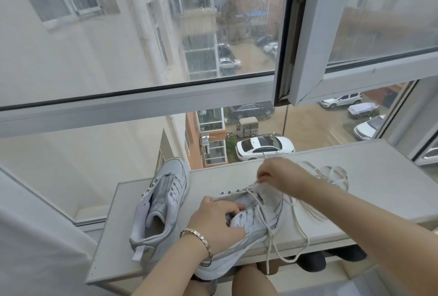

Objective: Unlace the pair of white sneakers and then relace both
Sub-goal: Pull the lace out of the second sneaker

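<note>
On the pale grey flat bench (379, 189) by the window, the left hand (218, 221), a gold link bracelet (199, 240) at its wrist, curls its fingers round a white leather sneaker (256, 227) tipped on its side at the near edge. The right hand (282, 177) pinches the off-white woven lace (267, 260) between thumb and forefinger just above the toe-end eyelets; the lace's ends hang over the bench edge. A second white sneaker (161, 208), unlaced, lies just beside it to the left. A loose white lace (331, 173) lies coiled behind the right hand.
</note>
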Available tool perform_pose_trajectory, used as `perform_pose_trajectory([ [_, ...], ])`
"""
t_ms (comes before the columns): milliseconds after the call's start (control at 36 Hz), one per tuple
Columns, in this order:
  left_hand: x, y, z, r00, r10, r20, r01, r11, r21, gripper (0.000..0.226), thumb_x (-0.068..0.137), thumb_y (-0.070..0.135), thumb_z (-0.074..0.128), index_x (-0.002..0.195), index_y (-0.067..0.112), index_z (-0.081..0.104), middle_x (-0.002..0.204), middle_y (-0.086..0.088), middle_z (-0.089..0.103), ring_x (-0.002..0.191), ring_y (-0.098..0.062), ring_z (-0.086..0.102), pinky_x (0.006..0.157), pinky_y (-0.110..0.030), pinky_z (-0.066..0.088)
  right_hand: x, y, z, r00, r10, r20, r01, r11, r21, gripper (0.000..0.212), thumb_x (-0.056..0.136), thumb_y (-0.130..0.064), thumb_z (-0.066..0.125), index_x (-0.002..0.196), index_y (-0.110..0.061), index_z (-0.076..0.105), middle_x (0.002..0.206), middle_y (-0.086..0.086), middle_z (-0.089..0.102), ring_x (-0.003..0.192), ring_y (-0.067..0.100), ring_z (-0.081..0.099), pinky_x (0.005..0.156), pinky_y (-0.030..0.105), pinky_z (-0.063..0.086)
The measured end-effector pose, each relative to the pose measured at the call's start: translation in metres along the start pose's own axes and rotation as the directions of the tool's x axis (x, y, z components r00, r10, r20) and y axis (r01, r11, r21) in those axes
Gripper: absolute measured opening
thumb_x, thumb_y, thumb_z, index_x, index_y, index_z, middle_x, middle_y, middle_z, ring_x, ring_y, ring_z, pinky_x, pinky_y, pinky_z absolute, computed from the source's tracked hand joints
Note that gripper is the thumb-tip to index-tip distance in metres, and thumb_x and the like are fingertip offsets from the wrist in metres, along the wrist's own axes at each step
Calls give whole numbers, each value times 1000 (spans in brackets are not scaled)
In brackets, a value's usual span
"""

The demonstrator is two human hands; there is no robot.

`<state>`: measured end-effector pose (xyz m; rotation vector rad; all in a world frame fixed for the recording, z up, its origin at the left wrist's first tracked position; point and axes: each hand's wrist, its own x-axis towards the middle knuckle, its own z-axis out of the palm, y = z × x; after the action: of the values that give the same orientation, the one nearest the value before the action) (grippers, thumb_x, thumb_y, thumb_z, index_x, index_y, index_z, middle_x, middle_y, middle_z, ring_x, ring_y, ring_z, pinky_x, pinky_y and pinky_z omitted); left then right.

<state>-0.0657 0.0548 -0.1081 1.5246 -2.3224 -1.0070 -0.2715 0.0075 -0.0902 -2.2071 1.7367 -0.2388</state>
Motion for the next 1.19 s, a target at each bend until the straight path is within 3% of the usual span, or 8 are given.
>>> perform_pose_trajectory([
  [111,1,-1,0,1000,18,-5,-18,1000,5,13,71,32,60,69,43,53,93,52,43,105,-1,30,65,-10,32,-12,55,-25,923,314,-222,-316,948,29,18,91,-12,53,96,-3,68,102,17,65,96,30,58,81,32,42],
  [222,3,-1,1,1000,15,4,-15,1000,2,14,70,31,59,64,41,51,94,51,45,106,-1,30,63,-8,30,-27,79,-26,836,531,-139,-544,834,-88,20,89,-12,49,99,-10,67,107,14,65,98,30,60,80,30,44],
  [306,4,-3,2,1000,14,-7,-14,1000,-5,13,69,31,60,65,41,53,98,50,47,106,0,30,63,-6,29,-26,63,-14,911,365,-192,-401,891,-214,28,92,-15,48,116,-20,62,121,5,59,112,24,54,91,28,38],
  [500,4,-3,4,1000,-25,-6,25,1000,-6,9,62,38,58,63,45,52,109,40,52,102,0,32,67,-12,33,-10,0,11,997,-78,23,76,994,83,29,92,-24,56,119,-16,63,118,1,60,111,15,51,93,21,34],
  [750,2,-1,2,1000,-27,2,27,1000,-13,14,61,39,57,67,50,51,116,30,53,107,-1,32,80,-17,36,-2,-1,14,992,-106,-66,92,977,-190,23,92,-31,51,104,-23,69,109,-5,63,104,14,52,83,26,33],
  [972,2,1,1,1000,12,-2,-12,1000,-8,17,70,32,61,65,45,51,96,49,46,103,-1,31,72,-15,32,-6,55,-14,881,392,-265,-454,858,-239,21,93,-23,49,103,-26,67,111,-2,65,110,21,53,87,30,34],
  [1056,2,0,1,1000,13,-2,-13,1000,-16,17,70,32,61,66,45,51,99,47,48,104,-2,32,76,-17,33,-4,43,-5,934,269,-234,-329,905,-271,26,93,-22,50,115,-26,63,121,-1,60,117,20,49,93,29,35],
  [1194,2,2,1,1000,15,2,-15,1000,-27,19,70,30,60,63,44,51,98,48,47,103,-3,32,78,-18,34,-6,-1,8,998,-57,-22,59,997,56,29,91,-31,57,118,-21,64,126,-3,55,120,13,42,103,29,31],
])
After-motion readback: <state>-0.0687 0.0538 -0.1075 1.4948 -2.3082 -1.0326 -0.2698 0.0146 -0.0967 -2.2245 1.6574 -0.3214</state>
